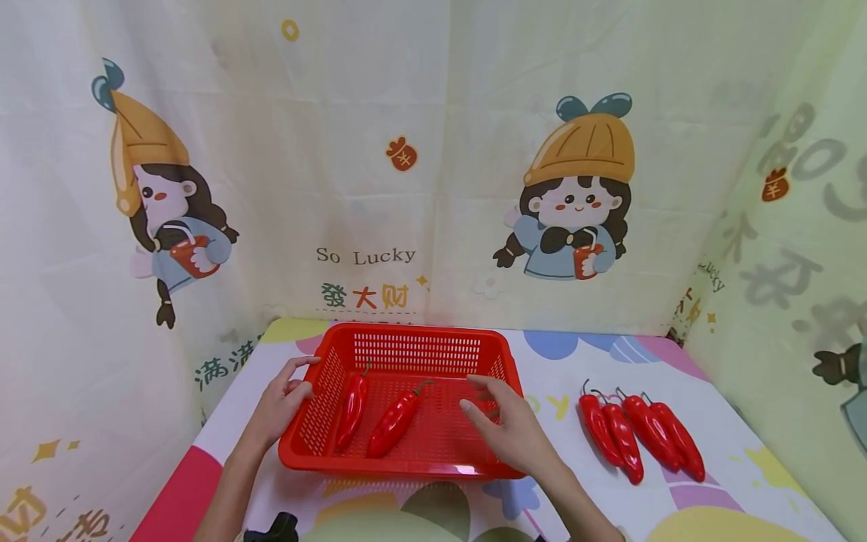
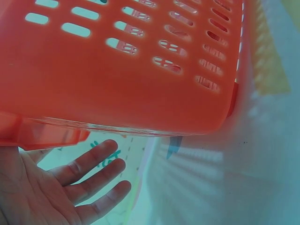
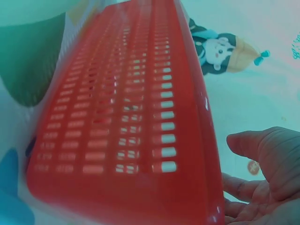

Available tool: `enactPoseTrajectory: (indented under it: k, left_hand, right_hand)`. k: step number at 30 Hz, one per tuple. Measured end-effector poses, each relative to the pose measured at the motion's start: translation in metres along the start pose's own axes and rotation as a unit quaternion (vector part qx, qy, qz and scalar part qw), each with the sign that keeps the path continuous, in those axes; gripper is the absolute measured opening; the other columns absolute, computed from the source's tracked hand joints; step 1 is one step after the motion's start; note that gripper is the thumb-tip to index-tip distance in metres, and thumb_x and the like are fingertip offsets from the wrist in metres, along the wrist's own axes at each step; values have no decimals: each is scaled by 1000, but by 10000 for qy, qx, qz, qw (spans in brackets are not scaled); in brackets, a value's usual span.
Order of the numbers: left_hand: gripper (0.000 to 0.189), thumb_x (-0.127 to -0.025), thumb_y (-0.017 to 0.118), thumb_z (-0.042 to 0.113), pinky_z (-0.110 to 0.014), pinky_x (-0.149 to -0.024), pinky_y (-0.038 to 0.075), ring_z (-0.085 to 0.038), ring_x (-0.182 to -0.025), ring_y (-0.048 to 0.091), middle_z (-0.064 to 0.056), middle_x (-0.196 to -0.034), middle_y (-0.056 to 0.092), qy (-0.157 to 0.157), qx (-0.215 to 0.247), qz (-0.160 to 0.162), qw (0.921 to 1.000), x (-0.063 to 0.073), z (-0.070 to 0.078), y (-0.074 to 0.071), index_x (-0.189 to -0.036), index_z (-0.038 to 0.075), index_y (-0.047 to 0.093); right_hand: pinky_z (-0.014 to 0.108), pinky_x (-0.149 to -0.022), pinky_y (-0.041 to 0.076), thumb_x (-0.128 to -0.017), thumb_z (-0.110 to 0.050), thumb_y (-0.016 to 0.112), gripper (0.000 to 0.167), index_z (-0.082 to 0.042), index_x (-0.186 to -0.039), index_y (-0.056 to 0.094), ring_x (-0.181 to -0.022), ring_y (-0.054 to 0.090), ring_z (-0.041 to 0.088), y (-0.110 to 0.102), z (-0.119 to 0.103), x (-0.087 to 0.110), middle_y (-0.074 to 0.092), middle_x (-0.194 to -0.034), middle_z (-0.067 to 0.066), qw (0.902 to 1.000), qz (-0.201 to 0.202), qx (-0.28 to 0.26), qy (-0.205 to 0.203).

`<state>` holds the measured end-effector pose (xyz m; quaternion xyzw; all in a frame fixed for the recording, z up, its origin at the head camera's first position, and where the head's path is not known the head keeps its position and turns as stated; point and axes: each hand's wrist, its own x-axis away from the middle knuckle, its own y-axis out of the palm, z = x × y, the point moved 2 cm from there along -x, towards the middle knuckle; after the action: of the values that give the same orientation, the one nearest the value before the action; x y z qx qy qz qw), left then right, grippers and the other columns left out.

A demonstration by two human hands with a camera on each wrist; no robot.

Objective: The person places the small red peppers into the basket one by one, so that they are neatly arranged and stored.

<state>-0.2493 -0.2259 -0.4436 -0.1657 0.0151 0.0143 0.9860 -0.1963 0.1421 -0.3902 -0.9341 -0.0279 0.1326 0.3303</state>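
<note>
A red plastic basket (image 1: 433, 468) with slotted walls stands on the table, and two red chili peppers lie inside: a slim one (image 1: 352, 412) at the left and a fatter one (image 1: 395, 423) beside it. At the basket's left rim is my left hand (image 1: 276, 405); the left wrist view shows its fingers (image 2: 96, 166) spread outside the wall, its thumb mostly hidden by the rim. My right hand (image 1: 508, 425) hovers by the right rim, thumb and fingers apart, holding nothing. Whether either hand touches the rim I cannot tell.
Several more red chili peppers (image 1: 640, 436) lie side by side on the table, right of the basket. A patterned cloth (image 1: 562, 489) covers the tabletop. Behind and at both sides hang pale printed curtains (image 1: 447, 188). A small black object (image 1: 274, 527) shows at the bottom edge.
</note>
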Motion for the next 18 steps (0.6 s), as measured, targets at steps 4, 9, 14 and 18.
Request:
enactPoseTrajectory:
  k: [4,9,14,18]
  left_hand:
    - [57,-96,56,12,-38,-71,64,-29,-80,72,-21,-108,70,8,47,-10,10000,0,0,0,-151,20,41]
    - [56,-97,55,12,-38,-71,64,-29,-80,71,-21,-107,70,-5,86,-23,10000,-1,0,-1,-151,20,41]
    - [57,-96,55,12,-38,-71,64,-29,-80,71,-21,-107,70,-3,62,-20,10000,-1,0,-1,-151,20,41]
    - [56,-96,55,12,-38,-71,64,-29,-80,71,-21,-106,70,42,59,-19,10000,-1,0,-1,-151,19,41]
  right_hand:
    - [33,-79,62,-89,-33,77,53,-14,-136,61,-105,67,18,-10,6,4,68,-124,2,9999,152,-51,61]
    - [36,-82,62,-91,-30,76,52,-12,-137,61,-109,68,22,-23,13,7,67,-129,8,9993,314,-14,202]
    - [39,-85,62,-92,-29,75,52,-10,-138,59,-111,67,25,-33,18,9,66,-131,11,9986,431,-58,297]
    - [38,-87,61,-92,-30,75,54,-10,-139,58,-113,66,26,-38,22,11,66,-133,10,9982,464,-56,381]
